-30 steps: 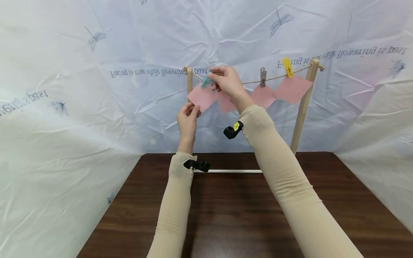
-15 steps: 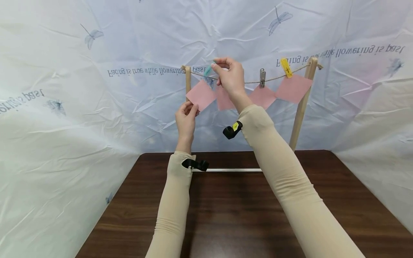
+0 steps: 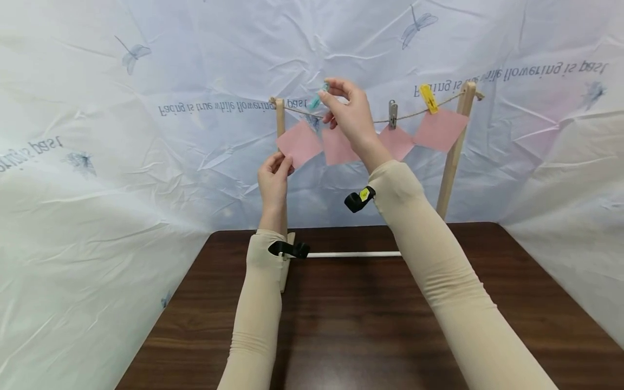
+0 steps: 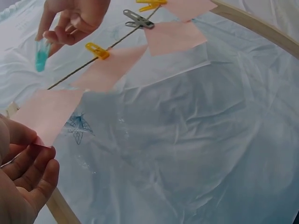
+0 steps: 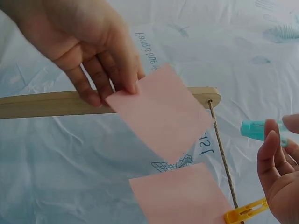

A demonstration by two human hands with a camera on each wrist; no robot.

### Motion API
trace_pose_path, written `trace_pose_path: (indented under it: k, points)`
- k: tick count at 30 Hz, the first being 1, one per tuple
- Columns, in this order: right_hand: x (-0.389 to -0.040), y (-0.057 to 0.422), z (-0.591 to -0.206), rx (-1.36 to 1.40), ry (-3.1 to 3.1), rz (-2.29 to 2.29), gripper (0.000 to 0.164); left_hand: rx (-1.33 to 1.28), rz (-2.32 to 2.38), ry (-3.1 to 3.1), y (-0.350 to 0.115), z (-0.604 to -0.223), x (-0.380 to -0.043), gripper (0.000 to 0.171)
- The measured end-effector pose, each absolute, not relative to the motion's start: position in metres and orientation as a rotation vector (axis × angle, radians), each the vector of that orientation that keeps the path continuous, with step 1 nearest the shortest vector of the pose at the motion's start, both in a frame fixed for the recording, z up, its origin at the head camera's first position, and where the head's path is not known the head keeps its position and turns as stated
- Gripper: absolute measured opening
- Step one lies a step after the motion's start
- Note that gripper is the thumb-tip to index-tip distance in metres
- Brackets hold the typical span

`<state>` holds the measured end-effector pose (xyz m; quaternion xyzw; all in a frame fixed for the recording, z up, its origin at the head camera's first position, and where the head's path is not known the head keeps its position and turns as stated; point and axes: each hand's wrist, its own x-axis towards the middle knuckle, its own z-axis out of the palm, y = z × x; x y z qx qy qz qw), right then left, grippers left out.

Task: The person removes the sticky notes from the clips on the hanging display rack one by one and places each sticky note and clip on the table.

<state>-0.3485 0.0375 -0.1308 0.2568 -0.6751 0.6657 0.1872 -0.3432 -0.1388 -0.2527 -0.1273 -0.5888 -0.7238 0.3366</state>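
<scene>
My left hand (image 3: 274, 181) pinches the lower left corner of a pink paper square (image 3: 299, 143) between thumb and fingers. The sheet stands diamond-wise, its top corner near the twine (image 5: 222, 154) beside the left wooden post (image 3: 280, 116). Above the twine, my right hand (image 3: 352, 111) pinches a teal clothespin (image 3: 317, 100) by one end. In the right wrist view this clothespin (image 5: 254, 129) is apart from both paper and twine. A second pink square (image 3: 337, 147) hangs alongside, held by a yellow clothespin (image 4: 97, 50) that the right hand hides in the head view.
Farther right, a metal clip (image 3: 392, 115) and another yellow clothespin (image 3: 429, 98) hold two more pink squares. The right wooden post (image 3: 453, 162) carries the twine's other end. A white bar (image 3: 353, 254) runs low across the dark wooden table (image 3: 341, 325). Printed sheeting (image 3: 219, 70) hangs behind.
The teal clothespin was at the pink square's top corner by the twine. My right hand has lifted it up and away, while my left hand keeps pinching the square's lower corner.
</scene>
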Motion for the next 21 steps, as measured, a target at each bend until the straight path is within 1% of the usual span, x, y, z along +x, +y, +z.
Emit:
trace_pose_path:
  k: [8,11,21]
  points:
    - [-0.336,0.053,-0.149,0.759,-1.985,1.742,0.043,-0.385,-1.896,-1.524,-0.149,-0.262,-0.328,0.023]
    - [-0.332,0.063,-0.159,0.735,-2.025,1.673,0.043,-0.381,-1.872,-1.559,-0.157,-0.268,-0.325,0.024]
    - [-0.318,0.127,-0.202,0.580,-2.063,1.672,0.045,-0.316,-1.790,-1.698,-0.204,-0.291,-0.304,0.025]
